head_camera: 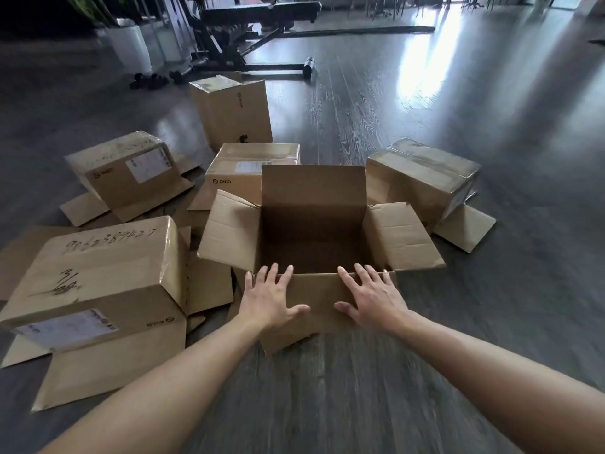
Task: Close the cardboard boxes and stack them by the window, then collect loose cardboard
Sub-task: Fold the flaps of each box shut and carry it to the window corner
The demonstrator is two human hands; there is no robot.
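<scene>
While the open box [314, 231] sits on the floor [491, 322] right before us, all four flaps spread, we lay our left hand [270, 301] and right hand [371, 298] flat on its near flap, fingers straight, gripping nothing. We judge the task barely begun: nothing is stacked, and the window is out of view. Five other boxes [98, 273] ring it, several on loose cardboard [104, 371]. Beyond stands a weight bench [258, 14].

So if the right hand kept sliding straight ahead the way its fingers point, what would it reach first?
Probably the open box's empty inside: the right hand lies flat on the near flap, fingertips at its edge. Beyond that, the upright far flap.
</scene>
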